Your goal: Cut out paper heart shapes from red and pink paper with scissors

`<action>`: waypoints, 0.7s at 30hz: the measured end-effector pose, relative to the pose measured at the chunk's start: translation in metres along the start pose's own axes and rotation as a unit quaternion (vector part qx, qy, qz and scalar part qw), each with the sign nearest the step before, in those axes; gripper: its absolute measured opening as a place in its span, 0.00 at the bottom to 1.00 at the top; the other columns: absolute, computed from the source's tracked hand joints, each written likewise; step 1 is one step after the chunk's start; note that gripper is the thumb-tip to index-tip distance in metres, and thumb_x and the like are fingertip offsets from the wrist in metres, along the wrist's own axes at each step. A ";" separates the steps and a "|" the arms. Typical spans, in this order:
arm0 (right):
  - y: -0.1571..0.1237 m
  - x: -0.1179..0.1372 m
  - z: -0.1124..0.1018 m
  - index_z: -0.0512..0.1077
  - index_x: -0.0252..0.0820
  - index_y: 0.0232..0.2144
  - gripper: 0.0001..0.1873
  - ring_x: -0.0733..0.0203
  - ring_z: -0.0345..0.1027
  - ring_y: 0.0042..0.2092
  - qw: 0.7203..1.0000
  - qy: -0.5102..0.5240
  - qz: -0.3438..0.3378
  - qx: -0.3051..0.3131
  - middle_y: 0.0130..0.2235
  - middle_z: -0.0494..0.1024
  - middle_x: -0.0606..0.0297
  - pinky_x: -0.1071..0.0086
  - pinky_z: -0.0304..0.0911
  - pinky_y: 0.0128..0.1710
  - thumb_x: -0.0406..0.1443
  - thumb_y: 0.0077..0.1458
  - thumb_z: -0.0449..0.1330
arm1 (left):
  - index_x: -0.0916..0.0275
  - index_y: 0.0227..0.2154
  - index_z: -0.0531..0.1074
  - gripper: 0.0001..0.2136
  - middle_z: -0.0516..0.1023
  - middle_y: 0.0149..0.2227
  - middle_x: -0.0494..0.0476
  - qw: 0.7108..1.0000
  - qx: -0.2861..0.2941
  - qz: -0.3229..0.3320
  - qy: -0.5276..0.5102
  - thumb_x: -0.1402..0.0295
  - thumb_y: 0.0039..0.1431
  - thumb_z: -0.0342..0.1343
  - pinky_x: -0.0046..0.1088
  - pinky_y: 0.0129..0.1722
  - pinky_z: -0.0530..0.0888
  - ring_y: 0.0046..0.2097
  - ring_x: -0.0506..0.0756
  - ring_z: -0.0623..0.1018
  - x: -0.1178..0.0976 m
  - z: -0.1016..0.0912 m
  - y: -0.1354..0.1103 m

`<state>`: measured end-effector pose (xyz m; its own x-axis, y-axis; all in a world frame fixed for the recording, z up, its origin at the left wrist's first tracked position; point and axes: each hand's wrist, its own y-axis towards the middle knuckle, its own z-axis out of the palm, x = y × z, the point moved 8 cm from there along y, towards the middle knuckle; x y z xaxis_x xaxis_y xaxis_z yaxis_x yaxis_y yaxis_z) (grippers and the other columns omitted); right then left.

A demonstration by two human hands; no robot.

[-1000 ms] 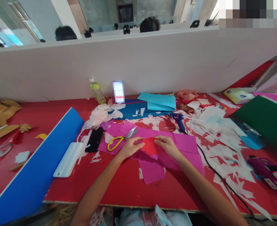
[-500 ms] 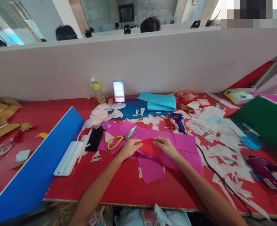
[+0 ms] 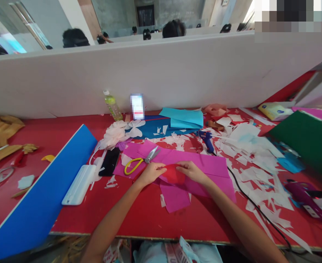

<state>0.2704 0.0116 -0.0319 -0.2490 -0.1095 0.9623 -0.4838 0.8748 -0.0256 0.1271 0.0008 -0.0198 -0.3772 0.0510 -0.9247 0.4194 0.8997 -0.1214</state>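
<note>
A red rounded piece of paper (image 3: 174,175) is stretched between my two hands, above magenta paper sheets (image 3: 210,168). My left hand (image 3: 153,172) pinches its left upper edge. The opposite edge is pinched by my right hand (image 3: 191,171). Just beyond my left hand lie scissors (image 3: 139,163) with yellow handles, their blades apart and pointing away to the right. A smaller magenta piece (image 3: 174,199) lies on the red table below the red paper.
Left of my hands are a black phone (image 3: 110,162), a white power strip (image 3: 80,184) and a blue board (image 3: 48,186). Pale paper flowers (image 3: 115,134) and a bottle (image 3: 113,106) stand behind. A blue glue gun (image 3: 207,140), its black cord and white scraps (image 3: 248,153) spread rightward.
My hands have barely moved; the red paper's upper edge now sits slightly lower between them. The scissors and other things on the table stay where they were.
</note>
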 end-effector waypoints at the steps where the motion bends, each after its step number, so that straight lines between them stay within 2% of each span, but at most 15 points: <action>1: 0.000 0.000 0.000 0.70 0.39 0.24 0.15 0.65 0.57 0.26 1.000 -0.002 -0.002 -0.004 0.23 0.68 0.68 0.70 0.52 0.26 0.43 0.55 0.54 | 0.65 0.24 0.70 0.12 0.69 0.23 0.49 1.000 0.001 -0.001 0.005 0.62 0.55 0.50 0.25 0.28 0.62 0.27 0.50 0.67 0.001 -0.001 0.000; 5: 0.000 0.002 -0.006 0.66 0.40 0.21 0.15 0.66 0.54 0.25 0.999 -0.021 -0.013 -0.032 0.22 0.63 0.70 0.70 0.50 0.25 0.43 0.55 0.53 | 0.65 0.32 0.73 0.11 0.75 0.28 0.52 0.999 -0.008 -0.015 0.029 0.63 0.55 0.51 0.25 0.30 0.66 0.30 0.52 0.73 0.007 -0.015 0.002; 8: 0.001 0.002 -0.015 0.63 0.41 0.20 0.15 0.66 0.54 0.25 0.997 -0.042 -0.015 -0.063 0.21 0.63 0.70 0.70 0.49 0.25 0.43 0.54 0.53 | 0.63 0.39 0.72 0.13 0.79 0.32 0.54 0.990 -0.044 -0.053 0.123 0.64 0.59 0.45 0.25 0.33 0.70 0.32 0.52 0.77 0.013 -0.045 0.002; 9: 0.002 0.002 -0.018 0.64 0.41 0.20 0.15 0.65 0.55 0.25 0.996 -0.047 -0.015 -0.071 0.22 0.64 0.69 0.70 0.50 0.25 0.43 0.54 0.52 | 0.62 0.40 0.71 0.13 0.79 0.33 0.54 0.975 -0.076 -0.070 0.196 0.65 0.61 0.43 0.25 0.34 0.70 0.33 0.52 0.78 0.014 -0.060 0.000; 10: 0.002 0.001 -0.021 0.65 0.41 0.21 0.15 0.64 0.56 0.25 0.995 -0.052 -0.017 -0.079 0.22 0.65 0.69 0.70 0.51 0.26 0.43 0.54 0.52 | 0.60 0.41 0.71 0.13 0.79 0.35 0.55 0.947 -0.109 -0.088 0.288 0.66 0.61 0.42 0.26 0.36 0.70 0.36 0.53 0.78 0.012 -0.076 -0.004; 11: 0.002 0.000 -0.023 0.66 0.41 0.22 0.15 0.63 0.58 0.26 0.995 -0.056 -0.019 -0.086 0.23 0.67 0.68 0.69 0.52 0.27 0.43 0.54 0.52 | 0.61 0.40 0.72 0.13 0.79 0.37 0.58 0.932 -0.127 -0.099 0.325 0.66 0.60 0.43 0.29 0.39 0.70 0.39 0.56 0.78 0.011 -0.087 -0.007; 13: 0.003 -0.001 -0.026 0.68 0.41 0.23 0.14 0.61 0.60 0.28 0.993 -0.063 -0.023 -0.097 0.24 0.70 0.66 0.69 0.54 0.28 0.43 0.54 0.52 | 0.62 0.34 0.73 0.11 0.79 0.38 0.63 0.911 -0.126 -0.122 0.372 0.63 0.57 0.49 0.34 0.40 0.70 0.42 0.62 0.78 0.009 -0.099 -0.015; 15: 0.003 -0.003 -0.028 0.70 0.41 0.24 0.13 0.60 0.62 0.29 0.992 -0.065 -0.027 -0.108 0.25 0.72 0.65 0.68 0.55 0.29 0.42 0.53 0.52 | 0.64 0.36 0.72 0.13 0.79 0.40 0.66 0.886 -0.091 -0.159 0.426 0.59 0.55 0.52 0.37 0.39 0.70 0.44 0.66 0.77 0.013 -0.100 -0.022; 18: 0.003 -0.005 -0.033 0.71 0.42 0.23 0.13 0.59 0.62 0.29 0.990 -0.052 -0.025 -0.131 0.25 0.72 0.65 0.68 0.55 0.28 0.42 0.53 0.54 | 0.65 0.44 0.68 0.20 0.77 0.44 0.68 0.845 -0.034 -0.195 0.497 0.55 0.55 0.52 0.37 0.39 0.71 0.46 0.67 0.76 0.018 -0.090 -0.030; 21: 0.003 -0.005 -0.038 0.69 0.42 0.21 0.15 0.61 0.61 0.26 0.988 -0.036 -0.021 -0.148 0.24 0.71 0.66 0.68 0.54 0.27 0.44 0.52 0.54 | 0.66 0.46 0.67 0.22 0.76 0.46 0.69 0.831 -0.009 -0.189 0.523 0.57 0.52 0.54 0.36 0.39 0.71 0.47 0.66 0.76 0.018 -0.079 -0.032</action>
<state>0.3019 0.0322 -0.0268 -0.2982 -0.1728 0.9387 -0.2307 0.9674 0.1048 0.0420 0.0075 -0.0045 -0.9947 0.1033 -0.0010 0.0982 0.9432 -0.3173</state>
